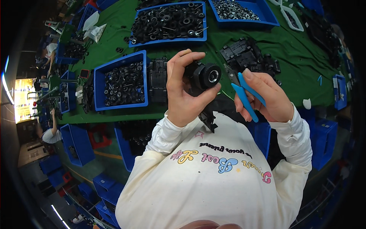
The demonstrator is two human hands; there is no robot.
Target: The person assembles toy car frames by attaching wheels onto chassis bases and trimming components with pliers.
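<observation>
My left hand (185, 86) is closed round a black toy car chassis (195, 78), held up over the near edge of the table. A small black wheel (210, 75) with a silver hub sits at its right end, facing up to me. In my right hand (265, 95) are pliers with blue handles (244, 97), the handles spread apart. Their dark jaws (231, 72) point up and left, a short way right of the wheel and apart from it. My left palm and fingers hide part of the chassis.
Blue bins of small black wheels (146, 78) and of tyres and axles (206, 23) stand on the green cloth (289, 45). A bin of silver parts (267, 24) is at the back. More black chassis (248, 53) lie beyond my hands. Co-workers (51, 135) are at the far left.
</observation>
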